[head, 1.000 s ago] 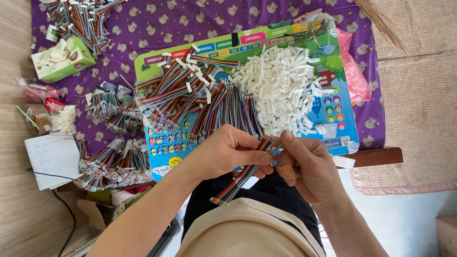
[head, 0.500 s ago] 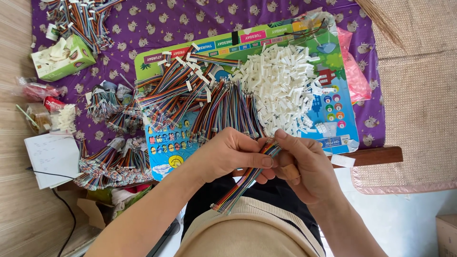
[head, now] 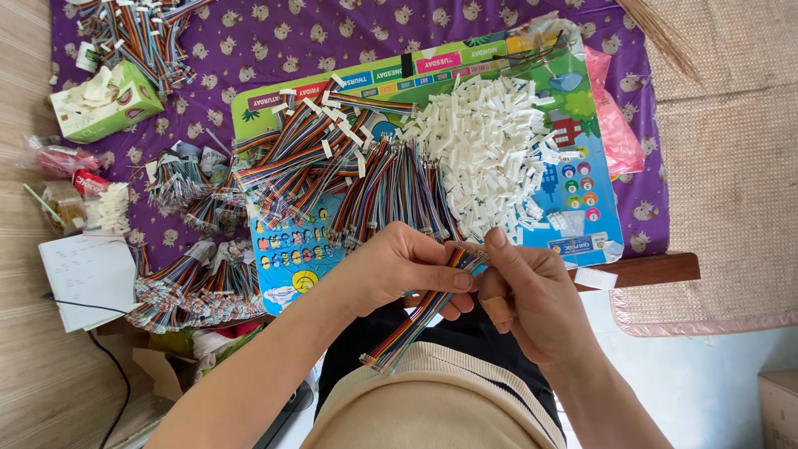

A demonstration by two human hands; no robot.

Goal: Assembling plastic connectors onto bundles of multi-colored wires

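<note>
- Far left on the purple-clothed surface [head: 249,41] sit a green tissue box [head: 104,100] and bundled wires [head: 195,287].
- The left hand [head: 399,270] is closed, thumb and fingers pinching the rainbow ribbon cable [head: 416,320].
- Since a second ago the cable's top end has slid deeper between both hands; the grip looks settled.
- The cable's long axis runs diagonally, lower end toward the lap, upper end toward the white connectors [head: 490,150].
- The right hand [head: 532,303] is curled, thumb pressing the upper end.
</note>
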